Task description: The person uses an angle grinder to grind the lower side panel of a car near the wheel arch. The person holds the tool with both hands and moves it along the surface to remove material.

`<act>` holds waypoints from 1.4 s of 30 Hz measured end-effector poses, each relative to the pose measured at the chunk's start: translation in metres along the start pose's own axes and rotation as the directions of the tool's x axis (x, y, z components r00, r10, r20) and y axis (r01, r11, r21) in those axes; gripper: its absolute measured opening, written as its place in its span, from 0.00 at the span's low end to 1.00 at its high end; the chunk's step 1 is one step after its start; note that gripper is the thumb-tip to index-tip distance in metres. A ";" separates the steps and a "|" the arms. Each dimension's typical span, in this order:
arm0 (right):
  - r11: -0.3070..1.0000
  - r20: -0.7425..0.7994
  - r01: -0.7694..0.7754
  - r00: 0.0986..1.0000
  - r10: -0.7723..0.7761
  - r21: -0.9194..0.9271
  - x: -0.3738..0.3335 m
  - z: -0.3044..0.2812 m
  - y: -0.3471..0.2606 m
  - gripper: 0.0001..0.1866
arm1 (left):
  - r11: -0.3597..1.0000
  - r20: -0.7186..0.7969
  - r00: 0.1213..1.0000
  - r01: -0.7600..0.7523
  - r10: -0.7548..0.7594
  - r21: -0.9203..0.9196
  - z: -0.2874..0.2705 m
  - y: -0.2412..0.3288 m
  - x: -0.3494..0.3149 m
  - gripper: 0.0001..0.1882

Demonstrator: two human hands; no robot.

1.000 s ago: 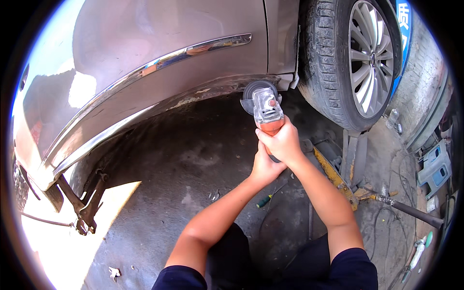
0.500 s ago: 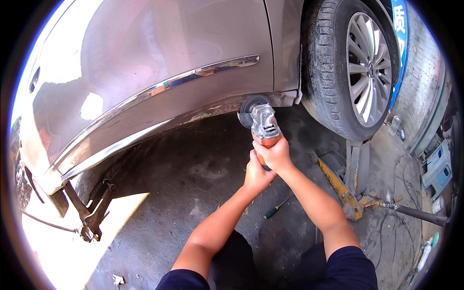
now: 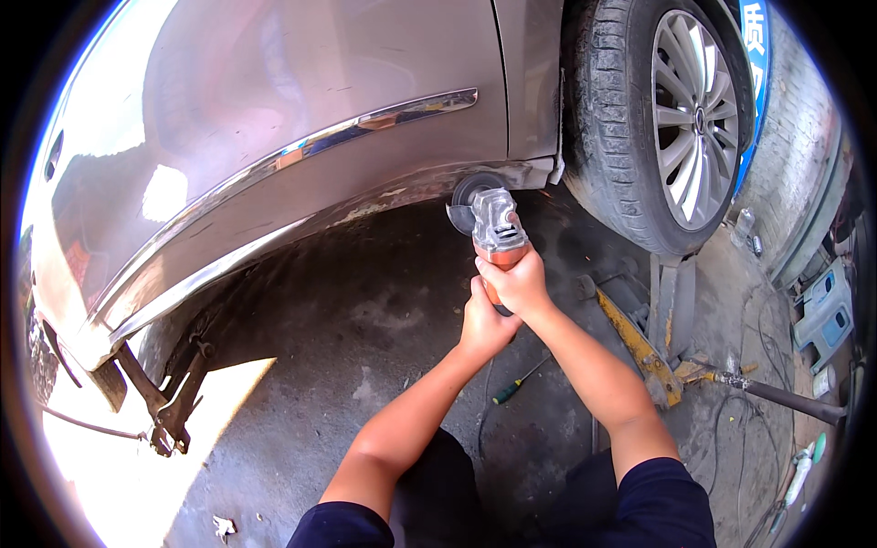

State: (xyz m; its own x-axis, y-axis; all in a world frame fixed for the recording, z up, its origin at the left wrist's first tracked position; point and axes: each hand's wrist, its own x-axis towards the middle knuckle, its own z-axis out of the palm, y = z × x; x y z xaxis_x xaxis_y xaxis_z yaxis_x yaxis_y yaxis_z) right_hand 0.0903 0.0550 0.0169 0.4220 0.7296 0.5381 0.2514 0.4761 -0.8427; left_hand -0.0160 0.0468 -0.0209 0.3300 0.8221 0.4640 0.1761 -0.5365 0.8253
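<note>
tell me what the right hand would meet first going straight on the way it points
The right hand points the grinder at the scraped car sill, so its disc would likely meet that first; whether they touch now is unclear from this angle.

Grinder (image 3: 498, 224): handle (image 3: 492, 293) mostly covered by right hand (image 3: 523, 281) and left hand (image 3: 487, 324). From where I stand, contact between disc (image 3: 469, 190) and sill (image 3: 402, 194) cannot be told. Wheel (image 3: 660, 128) and car body (image 3: 365, 55) cut off at top.

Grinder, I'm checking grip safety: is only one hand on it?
No, the left hand and right hand both hold the grinder.
</note>
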 end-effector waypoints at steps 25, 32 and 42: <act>0.994 0.047 -0.035 0.998 0.040 -0.104 0.000 0.001 -0.019 0.27 | 0.998 -0.049 0.999 0.000 -0.003 -0.057 0.004 0.001 -0.004 0.39; 0.999 0.099 -0.007 0.995 0.012 -0.054 -0.002 0.009 -0.034 0.26 | 0.998 -0.101 0.995 -0.027 0.021 -0.059 -0.003 0.004 -0.004 0.42; 0.996 0.087 -0.020 0.996 0.028 -0.089 -0.002 0.015 -0.036 0.27 | 0.998 -0.108 0.993 -0.042 0.037 -0.046 -0.011 0.013 -0.007 0.41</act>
State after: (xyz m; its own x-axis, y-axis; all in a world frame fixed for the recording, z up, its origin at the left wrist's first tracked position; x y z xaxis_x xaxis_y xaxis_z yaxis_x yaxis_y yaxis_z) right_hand 0.0675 0.0431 0.0464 0.3514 0.7824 0.5141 0.3197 0.4159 -0.8514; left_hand -0.0259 0.0363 -0.0097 0.2337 0.8176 0.5263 0.1196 -0.5613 0.8189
